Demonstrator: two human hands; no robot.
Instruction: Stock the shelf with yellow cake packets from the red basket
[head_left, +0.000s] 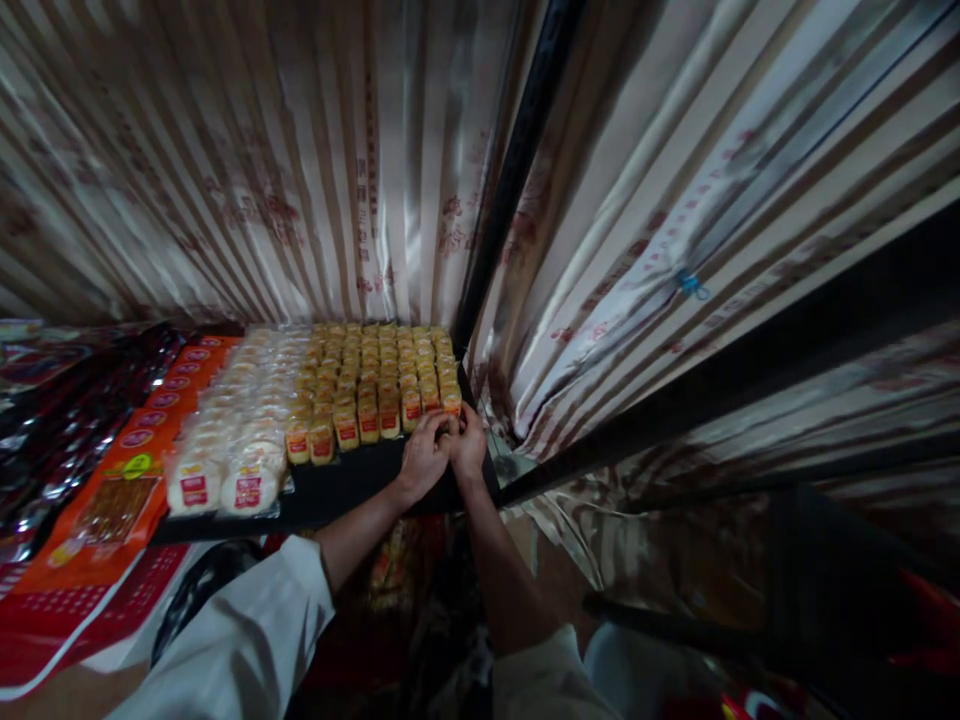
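My left hand [426, 455] and my right hand [469, 440] meet at the front right corner of a black shelf [360, 485]. Both have bent fingers, closed around the front packaged cake [451, 402] of the rightmost row. Its orange label shows just above my fingers; its lower part is hidden by them. To the left stand several rows of the same small yellow packaged cakes [367, 418], with red and orange labels facing me. Beside those lie rows of round white cakes in clear wrappers [251, 485].
Orange snack packs [124, 490] and dark shiny packets [67, 440] lie farther left. A red perforated basket [67, 625] is below them. Striped curtain cloth [337, 180] hangs behind, with a black post [510, 160] and a slanting black bar [675, 385] on the right.
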